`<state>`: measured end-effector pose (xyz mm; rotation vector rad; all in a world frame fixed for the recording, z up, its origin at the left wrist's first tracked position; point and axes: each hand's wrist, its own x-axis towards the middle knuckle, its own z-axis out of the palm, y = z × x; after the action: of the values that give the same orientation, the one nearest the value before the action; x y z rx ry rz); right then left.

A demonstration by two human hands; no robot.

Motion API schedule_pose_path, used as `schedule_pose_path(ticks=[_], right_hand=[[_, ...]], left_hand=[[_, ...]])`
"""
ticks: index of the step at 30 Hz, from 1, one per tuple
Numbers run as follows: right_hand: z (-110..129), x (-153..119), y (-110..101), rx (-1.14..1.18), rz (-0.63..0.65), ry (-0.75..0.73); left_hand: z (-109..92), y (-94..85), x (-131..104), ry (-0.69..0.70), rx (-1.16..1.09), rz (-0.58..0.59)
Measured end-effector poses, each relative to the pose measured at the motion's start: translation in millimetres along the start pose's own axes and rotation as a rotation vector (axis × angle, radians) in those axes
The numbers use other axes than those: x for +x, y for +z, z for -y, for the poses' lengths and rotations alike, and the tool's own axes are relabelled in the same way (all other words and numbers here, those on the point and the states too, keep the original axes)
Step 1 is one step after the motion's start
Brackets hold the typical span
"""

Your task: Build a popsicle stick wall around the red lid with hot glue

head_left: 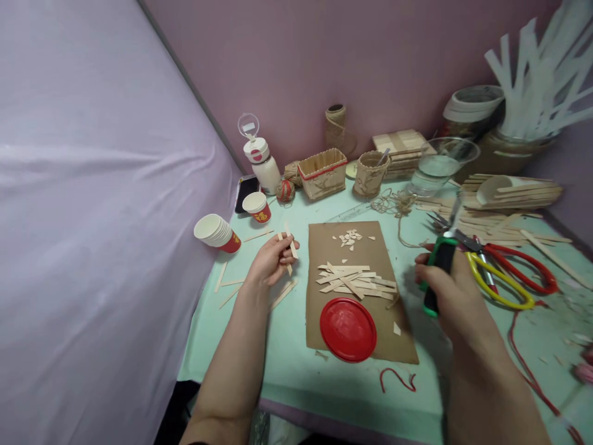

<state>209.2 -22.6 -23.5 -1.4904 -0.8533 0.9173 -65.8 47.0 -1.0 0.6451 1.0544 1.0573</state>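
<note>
My left hand is closed on a couple of thin wooden strips, left of the brown cardboard sheet. My right hand grips a cutting tool with a green-and-black handle; its metal blade points up and is blurred. Between the hands, a loose pile of cut wooden strips lies on the cardboard. Beyond it are several small wood chips, and nearer me is a red round lid. More strips lie on the table beside my left forearm.
Paper cups, a white bottle and a phone stand or lie at the left. At the back are a small wooden basket, a twine spool and a clear bowl. Red-and-yellow-handled scissors lie right.
</note>
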Motion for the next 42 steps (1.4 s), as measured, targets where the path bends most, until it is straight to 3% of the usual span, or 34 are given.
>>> schedule_pose_path(ticks=[2, 4, 9, 13, 16, 18, 22, 23, 27, 29, 31, 37, 42], right_hand=[[-2.9, -1.2, -11.1, -0.464, -0.037, -0.079], [-6.4, -6.0, -19.3, -0.734, -0.092, -0.148], [-26.5, -23.4, -28.7, -0.882, -0.200, -0.212], [-31.8, -28.5, -34.4, -0.856, -0.180, -0.278], [-13.2, -28.6, -27.4, -0.845, -0.151, -0.354], [3.1, -30.1, -12.3, -0.704, -0.063, -0.414], [18.0, -37.6, 32.4, -0.297, 0.330, -0.159], [16.7, -39.6, 42.5, -0.229, 0.375, -0.106], [3.5, -45.0, 64.9, -0.022, 0.394, 0.034], [-0.9, -47.0, 67.5, 0.004, 0.367, 0.029], [-1.5, -49.3, 68.2, -0.067, 0.304, -0.082], [3.0, -58.8, 71.2, -0.388, 0.208, -0.664], [-5.2, -62.6, 73.1, -0.486, 0.089, -0.888]], left_hand=[[4.5, 3.5, 0.5, -0.024, -0.010, 0.030], [7.9, 7.2, -0.5, -0.037, -0.014, 0.065], [14.0, 16.2, -4.0, -0.039, -0.043, 0.050], [19.6, 20.8, -5.0, -0.047, -0.072, 0.061], [24.1, 27.0, -8.7, -0.056, -0.086, 0.118], [27.3, 33.9, -13.5, -0.053, -0.092, 0.151], [35.0, 48.2, -24.5, -0.035, -0.097, 0.191], [37.0, 50.7, -26.6, -0.024, -0.097, 0.198], [44.3, 56.6, -30.8, 0.031, -0.108, 0.185], [47.1, 58.9, -31.4, 0.031, -0.130, 0.171], [49.2, 61.4, -31.6, 0.015, -0.173, 0.133], [50.6, 65.8, -33.0, -0.113, -0.331, 0.010], [48.4, 68.8, -35.4, -0.178, -0.441, -0.050]])
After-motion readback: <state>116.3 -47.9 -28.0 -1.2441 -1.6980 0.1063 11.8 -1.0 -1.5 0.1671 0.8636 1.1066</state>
